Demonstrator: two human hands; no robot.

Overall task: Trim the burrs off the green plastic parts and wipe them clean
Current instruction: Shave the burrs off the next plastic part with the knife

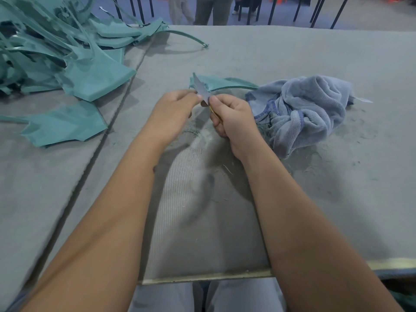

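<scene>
My right hand [231, 119] grips a small knife with a yellowish handle, its grey blade [201, 88] pointing up and away. The fingertips of my left hand [174, 111] pinch the blade near its base. Just behind the blade a green plastic part [225, 83] lies flat on the grey felt table [270, 52], touched by neither hand. A crumpled blue-grey rag [301, 109] lies right of my right hand, covering the part's right end.
A big heap of green plastic parts [51, 46] fills the table's far left. One flat green piece [65, 124] lies apart, nearer me. Fine green shavings [195, 134] litter the felt under my hands. Chair legs and people's legs [202, 10] stand beyond the far edge.
</scene>
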